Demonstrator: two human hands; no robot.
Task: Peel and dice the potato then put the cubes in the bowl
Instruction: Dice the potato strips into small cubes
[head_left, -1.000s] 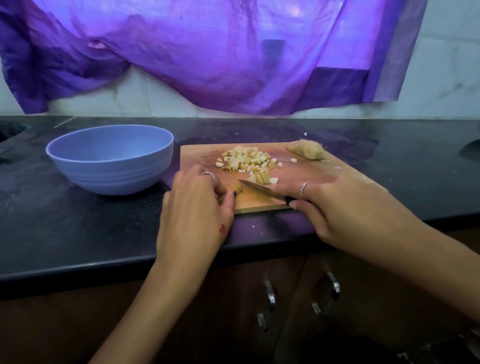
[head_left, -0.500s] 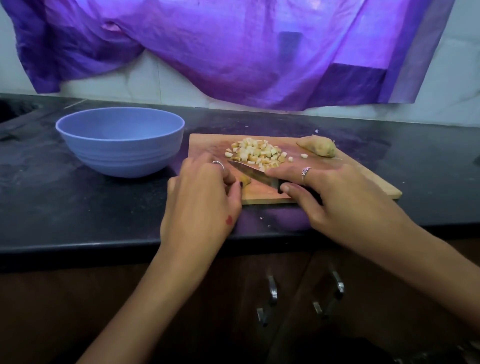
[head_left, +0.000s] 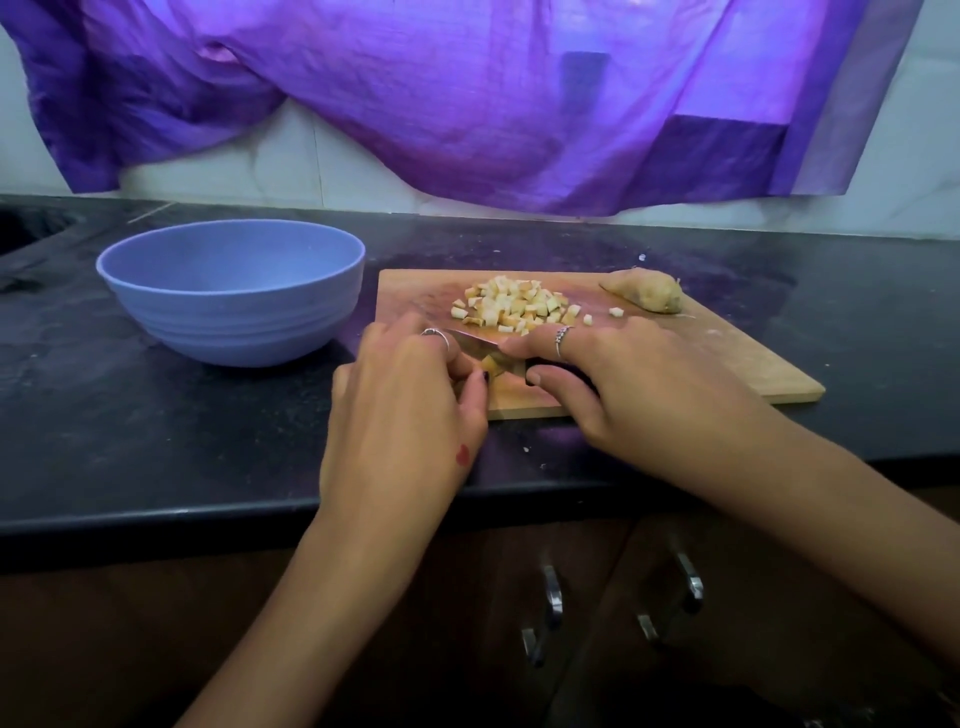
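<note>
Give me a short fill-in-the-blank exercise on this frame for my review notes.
1. The pile of potato cubes lies on the wooden ____.
2. The right hand grips the ____, index finger laid along its back.
3. The blue bowl stands to the ____ of the cutting board.
4. The left hand holds a small ____ piece against the blade.

Missing words: cutting board; knife; left; potato

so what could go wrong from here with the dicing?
1. The left hand pinches a small potato piece right beside the knife blade held by the right hand; the fingertips could get nicked.
2. Cutting happens near the cutting board's front edge, so cubes may roll onto the counter.
3. The cube pile is still on the board and the bowl looks empty; loose cubes could scatter in transfer.
</note>
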